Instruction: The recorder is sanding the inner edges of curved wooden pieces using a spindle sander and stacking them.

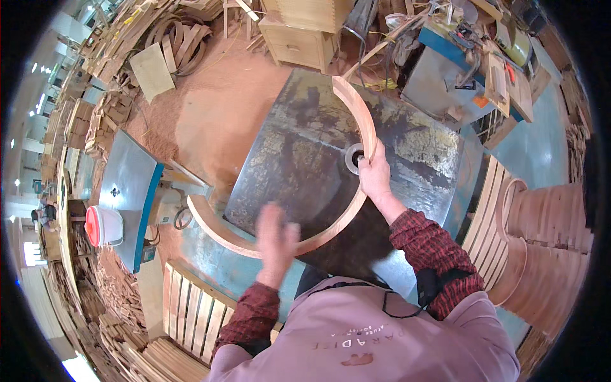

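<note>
A curved wooden piece [337, 227], a pale band bent into a large open arc, is held over a dark, worn metal table [286, 153]. My right hand [375, 173] is closed around its right side, close to a round ring with a hole [353, 159] in the tabletop. At the lower part of the arc, my left hand [276, 242] is smeared by motion. It overlaps the wood there, but whether it touches or grips it does not show. One end of the arc points to the far side, the other to the left.
Stacked curved wooden panels [547, 274] stand at the right, beside slatted pieces. A blue-edged machine table [127, 197] at the left carries a white bucket with a red lid [103, 225]. A wooden cabinet [296, 41] stands beyond the table. Sawdust [216, 127] covers the floor.
</note>
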The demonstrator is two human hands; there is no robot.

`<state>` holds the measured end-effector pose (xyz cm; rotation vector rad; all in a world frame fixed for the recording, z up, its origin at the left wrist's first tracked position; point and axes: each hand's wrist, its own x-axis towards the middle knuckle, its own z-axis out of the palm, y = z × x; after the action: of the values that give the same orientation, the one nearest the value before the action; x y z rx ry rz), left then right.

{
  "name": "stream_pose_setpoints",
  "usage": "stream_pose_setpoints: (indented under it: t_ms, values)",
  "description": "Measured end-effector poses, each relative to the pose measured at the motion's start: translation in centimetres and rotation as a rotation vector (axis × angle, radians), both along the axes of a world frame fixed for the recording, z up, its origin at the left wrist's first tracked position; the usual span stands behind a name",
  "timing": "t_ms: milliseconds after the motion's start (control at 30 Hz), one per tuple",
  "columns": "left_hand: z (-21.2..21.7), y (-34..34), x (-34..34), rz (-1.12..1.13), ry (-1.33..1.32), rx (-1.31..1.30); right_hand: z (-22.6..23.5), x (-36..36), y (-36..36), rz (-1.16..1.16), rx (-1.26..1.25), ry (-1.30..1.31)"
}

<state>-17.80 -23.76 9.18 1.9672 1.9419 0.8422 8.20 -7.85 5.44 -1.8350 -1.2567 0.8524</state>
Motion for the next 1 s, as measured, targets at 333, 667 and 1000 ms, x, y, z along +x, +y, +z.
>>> stream_pose_setpoints:
  t_ms: [333,667,1000]
  values:
    - [-0.1,-1.5,6.6,-0.248,0.257,-0.223,1.4,1.7,0.8,0.173,-0.110,0.017]
    - [-0.2,-1.8,6.3,-0.250,0.246,-0.224,-1.7,3.0,13.4,0.406,0.132,0.084]
    - [0.0,-5.1,2.6,-0.366,0.224,-0.285,-1.4,2.6,7.1,0.296,0.133,-0.020]
